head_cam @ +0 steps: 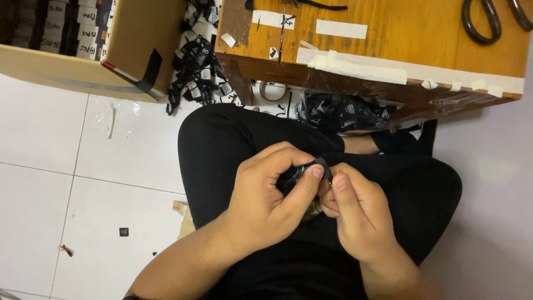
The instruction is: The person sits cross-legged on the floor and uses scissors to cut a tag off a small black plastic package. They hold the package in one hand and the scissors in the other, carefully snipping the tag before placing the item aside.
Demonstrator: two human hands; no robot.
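Nearest the camera, over the lap in black trousers (233, 144), both hands meet on one small black strap piece (300, 173). The left hand (266, 200) wraps most of it: its fingers (277, 155) are curled over the top and its thumb presses up from below, so the piece is clamped in that fist. Only the piece's right end pokes out, pointing toward the right hand (355, 214), whose thumb and forefinger are pinched together on that tip. The piece's long axis runs roughly from left hand to right, nearly level across the lap. What the tip carries is too small to tell.

Beyond the hands, past the knees, a heap of similar black tagged pieces (333, 111) lies under the edge of the wooden table (400, 33), with a tape roll (272, 91) just left of it. More tagged pieces (194, 66) hang farther left, beside a cardboard box (139, 39). On the table's far right lie scissors (488, 19).
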